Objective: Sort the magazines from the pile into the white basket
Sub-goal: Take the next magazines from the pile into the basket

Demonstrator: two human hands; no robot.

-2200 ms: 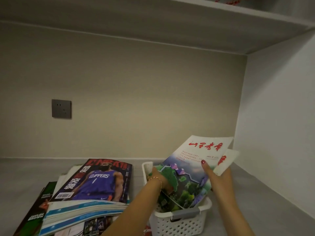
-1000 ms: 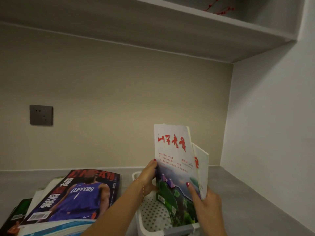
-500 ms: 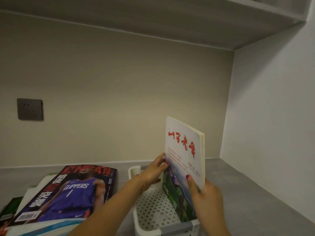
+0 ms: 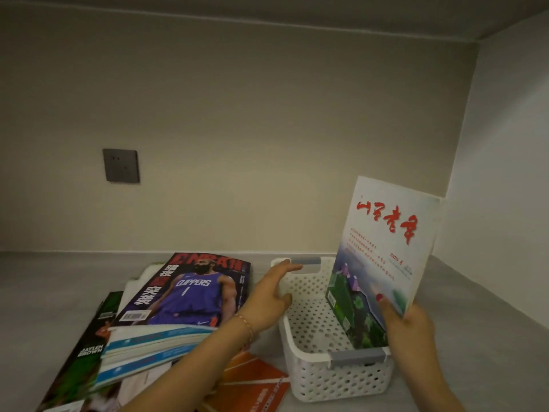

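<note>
Magazine upright in white basket, right hand gripping, left hand apart

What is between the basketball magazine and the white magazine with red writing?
In the head view, the left hand and the white basket's holey left wall lie between the basketball magazine and the white magazine with red writing.

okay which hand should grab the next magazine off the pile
Left. The left hand is open and empty, right beside the basketball magazine topping the pile, while the right hand holds the white magazine upright in the white basket.
</note>
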